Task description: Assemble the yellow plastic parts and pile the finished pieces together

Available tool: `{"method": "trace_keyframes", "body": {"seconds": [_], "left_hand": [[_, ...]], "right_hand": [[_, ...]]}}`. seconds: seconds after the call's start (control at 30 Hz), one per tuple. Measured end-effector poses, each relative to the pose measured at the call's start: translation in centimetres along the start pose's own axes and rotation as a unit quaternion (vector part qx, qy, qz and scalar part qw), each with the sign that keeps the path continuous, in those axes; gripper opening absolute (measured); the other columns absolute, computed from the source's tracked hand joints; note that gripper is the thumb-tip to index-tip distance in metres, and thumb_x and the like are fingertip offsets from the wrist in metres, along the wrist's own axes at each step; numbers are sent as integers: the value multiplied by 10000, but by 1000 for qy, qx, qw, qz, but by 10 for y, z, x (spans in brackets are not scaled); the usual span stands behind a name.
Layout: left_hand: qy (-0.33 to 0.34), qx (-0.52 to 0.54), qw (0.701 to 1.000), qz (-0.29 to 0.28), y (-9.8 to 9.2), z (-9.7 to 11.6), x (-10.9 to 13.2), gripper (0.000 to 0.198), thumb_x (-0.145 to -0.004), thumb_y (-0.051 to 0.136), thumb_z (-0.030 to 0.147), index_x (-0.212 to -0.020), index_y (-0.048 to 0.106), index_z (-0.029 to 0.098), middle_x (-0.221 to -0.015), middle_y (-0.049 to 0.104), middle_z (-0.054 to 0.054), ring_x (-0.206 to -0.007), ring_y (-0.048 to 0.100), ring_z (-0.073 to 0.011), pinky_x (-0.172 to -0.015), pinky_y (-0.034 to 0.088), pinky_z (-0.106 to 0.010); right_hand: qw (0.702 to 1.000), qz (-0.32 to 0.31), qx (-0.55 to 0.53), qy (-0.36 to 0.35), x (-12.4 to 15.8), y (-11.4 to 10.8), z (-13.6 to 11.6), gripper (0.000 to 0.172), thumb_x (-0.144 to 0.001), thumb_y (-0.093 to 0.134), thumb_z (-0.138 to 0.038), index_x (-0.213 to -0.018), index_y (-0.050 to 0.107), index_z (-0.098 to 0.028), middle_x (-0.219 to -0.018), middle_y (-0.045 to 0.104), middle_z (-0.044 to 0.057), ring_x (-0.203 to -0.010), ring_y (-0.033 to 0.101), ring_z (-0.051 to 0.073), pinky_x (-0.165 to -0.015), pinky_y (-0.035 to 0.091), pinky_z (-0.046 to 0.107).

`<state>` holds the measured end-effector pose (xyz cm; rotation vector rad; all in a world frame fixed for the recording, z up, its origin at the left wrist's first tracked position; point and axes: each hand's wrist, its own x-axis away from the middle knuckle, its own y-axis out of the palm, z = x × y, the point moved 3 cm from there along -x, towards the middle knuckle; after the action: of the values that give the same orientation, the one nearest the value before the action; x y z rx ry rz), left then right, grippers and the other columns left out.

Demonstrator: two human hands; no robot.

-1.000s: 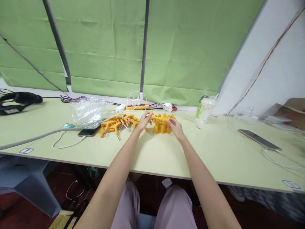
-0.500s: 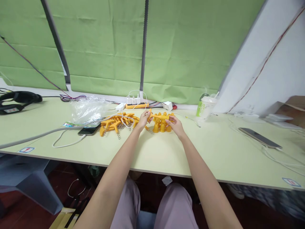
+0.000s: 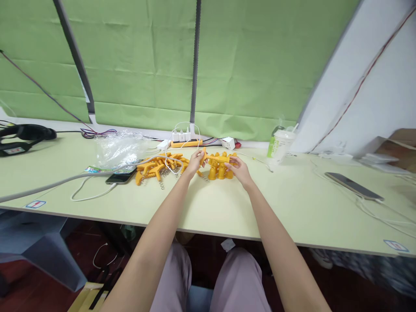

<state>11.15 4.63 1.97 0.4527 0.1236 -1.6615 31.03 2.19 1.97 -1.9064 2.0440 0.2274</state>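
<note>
My left hand (image 3: 195,162) is closed on the yellow T-shaped handle of a corkscrew (image 3: 204,156). At the other end, the fingers of my right hand (image 3: 239,169) grip a yellow bell-shaped sleeve (image 3: 223,159), held level and in line with the handle. The corkscrew's metal spiral does not show between them. Just below and behind, several yellow bell-shaped sleeves (image 3: 221,173) stand upright in a group on the table. Left of my left hand lies a pile of yellow corkscrews (image 3: 155,169), some with bare metal spirals showing.
A white cable (image 3: 173,169) loops over the corkscrew pile. Beside the pile lie a phone (image 3: 121,177) and clear plastic wrapping (image 3: 120,149). A power strip (image 3: 186,143) sits at the back. To the right are a drink cup (image 3: 282,145) and another phone (image 3: 353,185).
The sleeve and corkscrew have come together slightly, with the right hand's fingers shifted a little at the sleeve. Both hands stay in nearly the same place.
</note>
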Motion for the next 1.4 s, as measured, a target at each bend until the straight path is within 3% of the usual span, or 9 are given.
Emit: {"method": "trace_keyframes", "body": {"seconds": [0.3,0.5,0.63,0.73,0.87,1.1,1.23,1.3,1.4], "left_hand": [[-19,-46,999,16,-1,0,0,304,-895,457,434,-1043,502,172,-725,642,-25,-598,576,-112,-622,441,-245],[45,-193,975,105,-17,-10,-7,180,-857,493,298,-988,568,200,-928,639,-57,-827,575,-162,-779,448,-303],[54,-394,911,109,-24,-8,-5,101,-809,531,202,-849,624,199,-989,627,-79,-919,555,-215,-906,382,-382],[27,-507,859,69,-32,-4,0,124,-741,623,185,-856,656,216,-1028,623,-85,-1037,517,-265,-959,328,-416],[-11,-540,840,-51,-44,-2,4,275,-581,773,215,-845,709,262,-1018,636,-63,-1098,491,-302,-980,296,-414],[-2,-590,802,-93,-46,-4,4,224,-558,778,182,-763,747,269,-1048,669,-78,-1073,516,-300,-960,333,-397],[0,-584,809,-63,-47,-4,1,141,-522,778,132,-598,723,238,-899,681,-87,-1016,542,-310,-950,347,-427],[2,-542,839,-38,-53,-3,0,131,-502,780,141,-568,712,232,-842,677,-78,-968,560,-288,-924,380,-400],[8,-439,898,-3,-65,2,-2,118,-482,783,181,-558,700,218,-813,674,-61,-867,590,-234,-817,448,-327]], "right_hand": [[998,63,11,-4,1,-7,-6,582,-550,754,-512,-1004,618,-174,-993,662,66,-569,613,118,-591,498,278],[968,247,-44,-9,-6,-51,-5,556,-646,705,-491,-1085,587,-170,-1093,663,90,-622,668,139,-506,440,223],[908,416,-8,51,-1,-93,12,519,-770,597,-473,-1181,517,-166,-1173,632,121,-738,700,176,-517,470,240],[860,478,96,151,9,-115,31,474,-828,518,-490,-1183,507,-176,-1113,655,124,-750,699,197,-602,505,289],[838,469,216,176,14,-128,44,412,-833,479,-525,-1087,573,-216,-920,682,111,-845,659,248,-672,492,341],[775,523,306,179,17,-121,38,435,-766,585,-407,-1110,601,-141,-1264,434,253,-1170,402,397,-865,385,518],[820,405,403,32,11,-96,17,368,-793,549,-281,-1147,598,-193,-1203,478,164,-1130,405,328,-891,366,455],[853,282,438,-40,6,-78,10,286,-788,551,-265,-1051,658,-232,-1136,510,111,-1078,429,287,-895,363,407],[870,166,462,-35,1,-60,14,300,-746,621,-299,-1039,682,-275,-1127,526,84,-1065,446,275,-890,368,397]]}}
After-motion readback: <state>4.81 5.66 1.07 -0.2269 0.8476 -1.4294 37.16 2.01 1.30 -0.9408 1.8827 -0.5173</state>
